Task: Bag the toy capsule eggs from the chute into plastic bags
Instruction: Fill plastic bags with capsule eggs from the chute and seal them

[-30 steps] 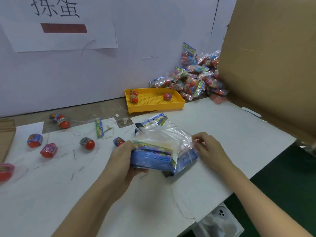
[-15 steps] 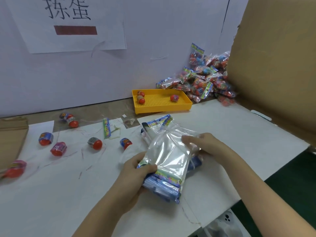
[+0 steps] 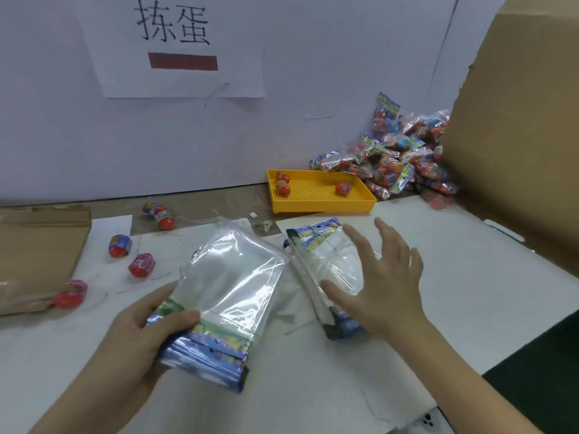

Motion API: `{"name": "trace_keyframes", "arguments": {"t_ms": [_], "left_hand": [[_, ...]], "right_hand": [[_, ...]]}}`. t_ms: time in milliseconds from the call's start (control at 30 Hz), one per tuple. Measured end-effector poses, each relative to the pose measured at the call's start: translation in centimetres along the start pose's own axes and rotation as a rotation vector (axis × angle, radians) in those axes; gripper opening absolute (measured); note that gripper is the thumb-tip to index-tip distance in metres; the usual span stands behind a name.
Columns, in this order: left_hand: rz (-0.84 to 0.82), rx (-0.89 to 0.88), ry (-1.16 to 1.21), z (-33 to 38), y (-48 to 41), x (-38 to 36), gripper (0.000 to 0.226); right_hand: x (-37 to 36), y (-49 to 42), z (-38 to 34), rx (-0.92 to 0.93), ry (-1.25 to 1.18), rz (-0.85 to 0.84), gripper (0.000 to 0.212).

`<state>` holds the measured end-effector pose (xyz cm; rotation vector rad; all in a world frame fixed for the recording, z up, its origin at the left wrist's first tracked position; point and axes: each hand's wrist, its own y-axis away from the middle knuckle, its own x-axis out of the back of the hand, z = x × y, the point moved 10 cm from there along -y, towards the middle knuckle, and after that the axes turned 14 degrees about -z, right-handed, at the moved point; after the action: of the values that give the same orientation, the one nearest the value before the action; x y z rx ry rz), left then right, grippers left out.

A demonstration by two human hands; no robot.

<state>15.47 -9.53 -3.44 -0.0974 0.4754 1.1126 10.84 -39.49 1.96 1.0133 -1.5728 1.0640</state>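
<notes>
My left hand point(image 3: 147, 330) grips a stack of empty clear plastic bags point(image 3: 228, 286) by its printed blue header end, holding it above the white table. My right hand point(image 3: 379, 277) hovers with fingers spread over a second pile of empty bags point(image 3: 316, 245) lying on the table, holding nothing. Several red capsule eggs lie loose at the left, among them one point(image 3: 120, 245), another point(image 3: 142, 265) and a third point(image 3: 70, 293). Two more eggs point(image 3: 159, 214) sit near the wall.
A yellow perforated tray point(image 3: 319, 205) with three eggs stands at the back. Behind it, a heap of filled bags point(image 3: 404, 161) leans against the wall and a tall cardboard panel point(image 3: 517, 136). Brown cardboard point(image 3: 37, 245) lies at the far left. The table edge runs along the lower right.
My left hand has lifted part of the bag stack leftward, away from the rest. My right hand has let go of the bags and opened above the remaining pile.
</notes>
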Motion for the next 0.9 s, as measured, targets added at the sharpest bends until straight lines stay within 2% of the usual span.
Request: {"name": "trace_keyframes", "arguments": {"t_ms": [100,167,233,400,467,600,667,700,733,767,800,867,900], "left_hand": [[0.044,-0.066,0.028,1.7,-0.2,1.6,0.057],[0.062,-0.097,0.035,2.5,0.1,2.3,0.07],[0.073,-0.135,0.039,3.2,0.6,2.7,0.071],[0.059,-0.187,-0.007,4.4,2.1,3.4,0.05],[0.058,-0.202,-0.011,4.7,2.8,3.5,0.042],[0.084,-0.222,-0.015,4.6,4.0,3.7,0.039],[0.109,-0.242,-0.031,4.5,4.4,3.7,0.043],[0.119,-0.25,-0.044,4.5,4.6,3.7,0.045],[0.122,-0.251,-0.055,4.4,4.7,3.5,0.045],[0.121,-0.248,-0.046,4.3,4.7,3.3,0.044],[0.109,-0.242,-0.022,4.1,4.6,2.8,0.046],[0.074,-0.23,0.069,3.4,4.2,1.9,0.055],[0.058,-0.227,0.096,3.1,4.0,1.2,0.052]], "right_hand": [[-5.0,0.0,-2.9,0.051,0.198,-0.332,0.067],[-5.7,-0.3,-2.0,0.003,0.215,-0.397,0.06],[-5.1,-0.9,-0.4,-0.041,0.237,-0.386,0.059],[-3.3,-1.6,6.9,-0.184,0.259,-0.253,0.058],[-3.2,-2.4,10.9,-0.266,0.303,-0.256,0.058],[-2.4,-4.5,17.6,-0.39,0.358,-0.333,0.06],[-0.3,-5.7,17.5,-0.41,0.403,-0.234,0.063],[1.2,-5.8,15.8,-0.377,0.34,-0.132,0.063],[2.5,-5.6,13.0,-0.289,0.157,-0.031,0.063],[3.6,-4.9,9.4,-0.172,-0.145,0.04,0.064],[3.6,-3.9,5.9,-0.088,-0.497,0.023,0.066],[0.6,-0.7,-2.4,-0.016,-1.128,-0.281,0.074],[-1.2,1.2,-6.4,-0.014,-1.328,-0.479,0.078]]}}
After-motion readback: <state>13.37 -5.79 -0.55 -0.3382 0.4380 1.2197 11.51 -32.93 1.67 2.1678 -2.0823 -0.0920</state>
